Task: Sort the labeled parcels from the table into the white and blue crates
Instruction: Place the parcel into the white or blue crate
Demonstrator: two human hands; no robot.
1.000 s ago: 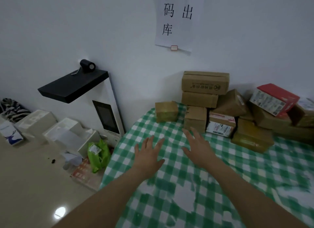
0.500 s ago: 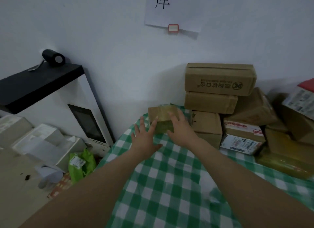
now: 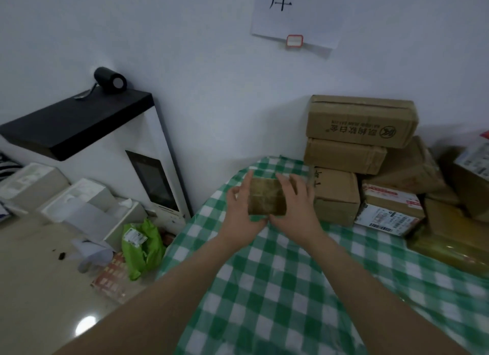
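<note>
Green-and-white checked tablecloth [image 3: 277,301] fills the near ground, both bare forearms reaching out across it. Left hand [image 3: 243,211] is on the left end of a small brown taped parcel [image 3: 267,197], fingers up along its side; right hand [image 3: 296,209] wraps the right end, fingers curled over the top. Both hands are clamped on it, at the table's far left corner, though I can't tell whether it sits on the cloth or just clear of it. Down on the floor to the left lie a green bag [image 3: 143,246] and white foam boxes [image 3: 87,206]. Just beyond the parcel, cardboard cartons [image 3: 344,156] stack against the wall, a white-labelled parcel [image 3: 389,211] beside them. Far left stands a white scanner machine [image 3: 153,174] with a dark screen. A paper sign [image 3: 296,13] hangs on the wall above.
</note>
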